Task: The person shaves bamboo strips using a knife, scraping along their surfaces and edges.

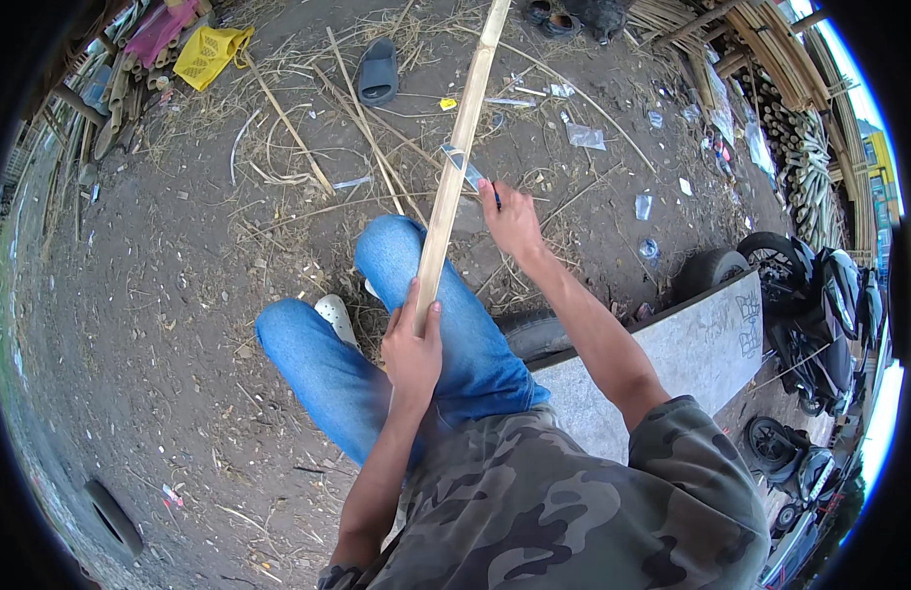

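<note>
A long, pale strip of split bamboo [449, 182] slants up from my lap past the top edge of the picture. My left hand [413, 346] is closed around its near end, over my jeans. In my right hand [514, 218] is a knife [465, 167], its dark handle mostly hidden by my fingers. The blade lies across the strip, with a thin curl of shaving [456, 152] at its edge.
I sit on a grey board [672, 344] beside tyres [711, 273]. Shavings, sticks and plastic scraps litter the dirt, with a grey slide sandal [378, 74] ahead. Motorbikes [819, 324] and bamboo stacks [814, 182] stand right; a yellow bag [211, 56] lies far left.
</note>
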